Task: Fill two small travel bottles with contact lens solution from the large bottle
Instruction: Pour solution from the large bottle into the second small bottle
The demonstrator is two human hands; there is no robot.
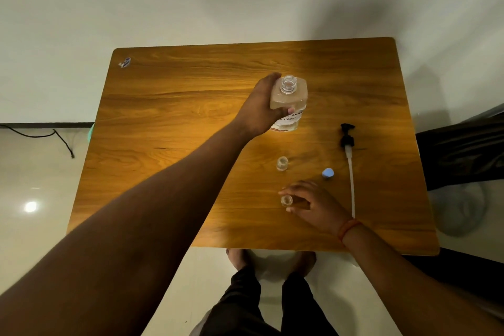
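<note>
The large clear bottle (289,98) stands upright on the wooden table (169,123), its neck uncapped and a white label on its side. My left hand (259,109) grips it from the left, fingers and thumb wrapped round the body. One small clear travel bottle (282,163) stands open and alone in the middle. A second small travel bottle (286,200) stands nearer me, with the fingers of my right hand (313,203) curled round it from the right.
A black pump head with a long white tube (349,169) lies on the table to the right. A small blue cap (327,173) lies beside it. A sticker (125,62) marks the far left corner. My feet show below the table's near edge.
</note>
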